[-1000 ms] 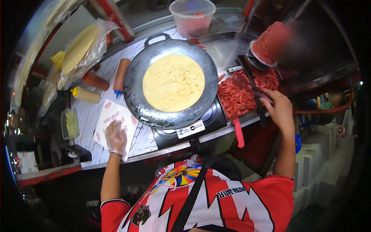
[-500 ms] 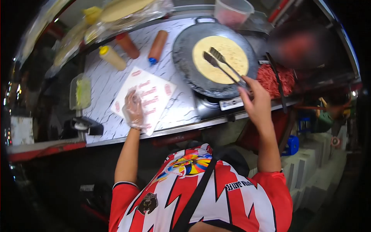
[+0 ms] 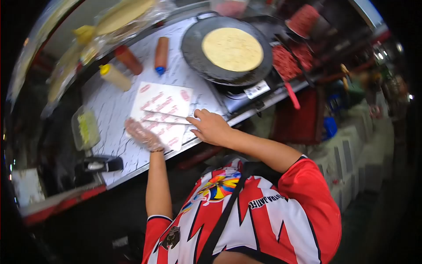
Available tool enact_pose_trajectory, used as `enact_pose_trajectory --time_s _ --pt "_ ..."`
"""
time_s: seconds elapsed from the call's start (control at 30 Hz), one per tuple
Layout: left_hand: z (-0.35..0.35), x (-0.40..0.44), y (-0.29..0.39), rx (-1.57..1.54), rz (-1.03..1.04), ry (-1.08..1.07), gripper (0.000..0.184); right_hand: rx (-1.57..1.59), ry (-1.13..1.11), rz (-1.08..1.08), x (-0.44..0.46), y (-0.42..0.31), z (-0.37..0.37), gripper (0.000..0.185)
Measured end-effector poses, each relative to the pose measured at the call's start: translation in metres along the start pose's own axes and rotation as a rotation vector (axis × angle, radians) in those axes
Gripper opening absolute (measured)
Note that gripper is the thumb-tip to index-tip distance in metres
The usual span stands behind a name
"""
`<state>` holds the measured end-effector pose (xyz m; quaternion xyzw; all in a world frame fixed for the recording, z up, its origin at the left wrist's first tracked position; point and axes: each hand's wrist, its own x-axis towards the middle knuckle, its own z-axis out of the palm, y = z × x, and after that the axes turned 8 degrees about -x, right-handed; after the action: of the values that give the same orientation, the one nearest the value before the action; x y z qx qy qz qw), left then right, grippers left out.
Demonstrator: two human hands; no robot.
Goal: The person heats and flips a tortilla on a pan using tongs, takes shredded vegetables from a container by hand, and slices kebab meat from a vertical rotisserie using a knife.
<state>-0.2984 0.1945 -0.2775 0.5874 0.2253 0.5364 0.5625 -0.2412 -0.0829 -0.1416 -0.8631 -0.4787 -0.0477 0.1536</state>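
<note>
My right hand (image 3: 212,126) is closed on a pair of tongs (image 3: 165,118), which reach left over a white printed paper sheet (image 3: 169,97). On the sheet's lower left edge lies my left hand (image 3: 144,135) in a clear plastic glove, fingers stretched out. Whether it presses on the paper, I cannot tell. A round flatbread (image 3: 233,49) lies flat on the dark griddle (image 3: 193,53) up to the right. Nothing is visible between the tips of the tongs, which are blurred.
Sauce bottles stand behind the paper: yellow-capped (image 3: 115,78), red (image 3: 129,60) and blue-tipped (image 3: 161,55). A tub of shredded greens (image 3: 85,128) is at left. Shredded reddish food (image 3: 288,62) with a pink-handled utensil (image 3: 292,95) lies right of the griddle. Wrapped flatbreads (image 3: 125,17) sit at the back.
My right hand has carried the tongs left, from above the flatbread to over the paper. My left hand has shifted to the sheet's lower left edge. The camera view has turned.
</note>
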Motion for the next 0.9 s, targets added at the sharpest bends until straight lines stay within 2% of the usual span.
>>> enact_pose_trajectory --time_s 0.03,0.07,0.13,0.17,0.2,0.23,0.3,0.37,0.4,0.5,0.57,0.6,0.63,0.67,0.7,0.73,0.8,0.87,0.9 --pt "0.003 -0.001 0.009 -0.093 -0.018 0.023 0.054 0.031 -0.016 0.009 -0.014 0.006 -0.013 0.033" --pt "0.008 -0.002 0.02 -0.083 -0.024 0.023 0.054 0.102 -0.08 0.14 -0.032 0.011 -0.027 0.027" --pt "0.007 -0.003 0.019 -0.064 -0.02 -0.011 0.053 0.216 -0.215 0.317 -0.076 0.048 -0.024 0.045" --pt "0.006 0.0 0.017 -0.053 -0.01 -0.021 0.053 0.296 -0.344 0.491 -0.096 0.065 -0.03 0.054" --pt "0.002 0.003 0.006 0.037 0.047 -0.053 0.053 0.251 -0.351 0.629 -0.117 0.081 -0.032 0.06" --pt "0.005 0.002 0.006 0.017 0.048 -0.04 0.054 0.211 -0.247 0.703 -0.142 0.104 -0.02 0.061" --pt "0.01 0.001 0.012 -0.016 0.055 -0.025 0.055 0.53 -0.218 1.08 -0.153 0.128 -0.034 0.053" --pt "0.012 0.0 0.017 0.001 0.051 -0.05 0.056 0.854 -0.023 1.098 -0.16 0.155 -0.02 0.043" --pt "0.012 0.0 0.025 0.034 0.041 -0.072 0.056 0.953 0.002 1.092 -0.158 0.165 -0.01 0.035" --pt "0.014 0.004 0.027 0.151 0.095 -0.088 0.053 1.043 0.126 0.933 -0.148 0.157 -0.005 0.029" --pt "0.011 0.005 0.02 0.226 0.136 -0.068 0.052 1.301 0.104 1.032 -0.146 0.159 -0.015 0.024" --pt "0.009 0.007 0.016 0.293 0.153 -0.041 0.05 1.199 0.078 1.011 -0.145 0.161 -0.018 0.026" --pt "0.005 0.007 0.017 0.226 0.182 -0.049 0.049 1.098 0.055 0.992 -0.145 0.164 -0.021 0.029" --pt "0.001 0.006 0.02 0.161 0.21 -0.061 0.049 0.916 0.049 0.93 -0.144 0.163 -0.026 0.038" --pt "0.008 0.005 0.024 0.094 0.242 -0.074 0.048 0.576 0.024 0.835 -0.146 0.169 -0.034 0.042" --pt "0.025 0.002 0.057 0.13 0.103 -0.03 0.045 0.555 0.048 0.756 -0.148 0.175 -0.038 0.042" --pt "0.047 -0.002 0.086 0.103 0.126 -0.132 0.043 0.578 0.03 0.677 -0.154 0.186 -0.047 0.039" --pt "0.08 -0.016 0.118 0.038 0.15 -0.16 0.036 0.475 -0.029 0.54 -0.164 0.194 -0.073 0.032" --pt "0.099 -0.026 0.135 0.035 0.155 -0.249 0.033 0.414 -0.059 0.48 -0.171 0.198 -0.093 0.03"
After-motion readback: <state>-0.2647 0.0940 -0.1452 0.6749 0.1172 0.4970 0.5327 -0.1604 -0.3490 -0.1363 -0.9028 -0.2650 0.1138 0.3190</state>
